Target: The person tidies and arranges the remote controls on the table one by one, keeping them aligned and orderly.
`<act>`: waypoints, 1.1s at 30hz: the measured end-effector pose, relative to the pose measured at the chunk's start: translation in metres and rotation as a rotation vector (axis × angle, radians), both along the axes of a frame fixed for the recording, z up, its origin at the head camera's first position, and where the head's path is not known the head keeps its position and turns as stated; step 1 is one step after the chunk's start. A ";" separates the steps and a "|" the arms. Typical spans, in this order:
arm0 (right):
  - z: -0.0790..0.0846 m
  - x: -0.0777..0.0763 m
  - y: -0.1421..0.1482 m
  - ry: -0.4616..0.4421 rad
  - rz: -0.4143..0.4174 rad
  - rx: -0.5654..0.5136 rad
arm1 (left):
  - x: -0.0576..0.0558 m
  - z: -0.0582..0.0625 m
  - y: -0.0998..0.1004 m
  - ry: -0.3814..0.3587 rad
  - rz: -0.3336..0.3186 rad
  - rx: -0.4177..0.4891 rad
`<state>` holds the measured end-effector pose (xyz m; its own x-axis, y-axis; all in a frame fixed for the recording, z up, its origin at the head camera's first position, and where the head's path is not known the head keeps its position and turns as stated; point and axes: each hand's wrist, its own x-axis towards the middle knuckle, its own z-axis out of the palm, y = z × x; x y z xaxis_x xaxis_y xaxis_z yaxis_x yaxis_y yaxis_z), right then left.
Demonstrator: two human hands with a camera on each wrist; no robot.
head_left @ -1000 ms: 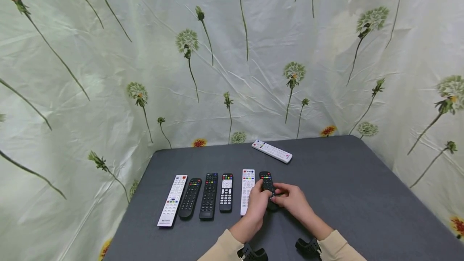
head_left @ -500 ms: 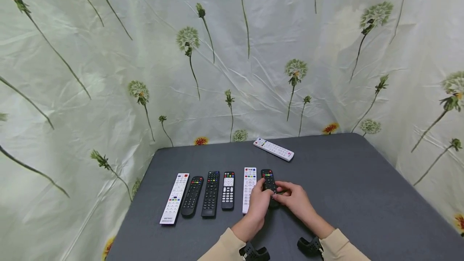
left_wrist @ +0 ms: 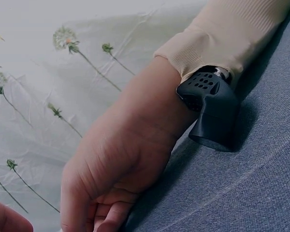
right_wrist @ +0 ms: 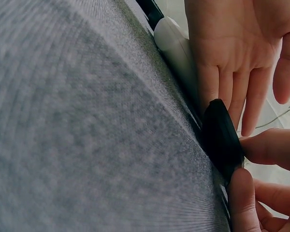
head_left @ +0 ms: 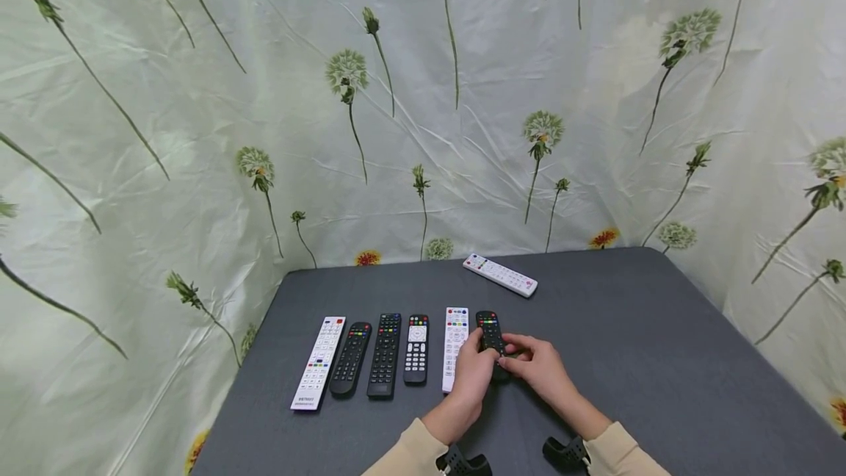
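Observation:
In the head view, a black remote control [head_left: 489, 325] with coloured buttons near its top lies at the right end of a row of remotes. My left hand [head_left: 465, 377] is at its left edge, the thumb overlapping its face. From the right, my right hand [head_left: 538, 369] pinches its lower part with thumb and fingers. The right wrist view shows the black remote [right_wrist: 220, 140] low over the cloth, with straight fingers of the left hand [right_wrist: 237, 48] beside it and the right hand's fingertips [right_wrist: 244, 193] on it. In the left wrist view, the right hand [left_wrist: 121, 154] is bent downward.
Left of the hands lie a white remote [head_left: 456, 347], a black-and-white remote [head_left: 416, 350], two black remotes [head_left: 385, 355] and a long white remote [head_left: 319, 363]. Another white remote [head_left: 500, 275] lies slanted at the back. A dandelion-print curtain [head_left: 423, 94] stands behind the grey table [head_left: 628, 344].

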<state>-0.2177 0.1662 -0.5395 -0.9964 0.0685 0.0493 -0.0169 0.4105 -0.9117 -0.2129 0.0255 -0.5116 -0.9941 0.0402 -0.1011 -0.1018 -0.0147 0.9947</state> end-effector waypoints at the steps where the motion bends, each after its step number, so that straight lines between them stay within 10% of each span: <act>1: 0.000 -0.001 0.000 0.000 0.000 -0.001 | 0.000 0.001 0.000 0.004 0.000 0.003; 33: 0.000 0.000 0.000 -0.002 0.010 -0.020 | 0.000 0.000 0.000 0.020 0.006 -0.019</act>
<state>-0.2178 0.1665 -0.5399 -0.9971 0.0598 0.0460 -0.0189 0.3922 -0.9197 -0.2127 0.0253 -0.5117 -0.9961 0.0329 -0.0816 -0.0815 0.0041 0.9967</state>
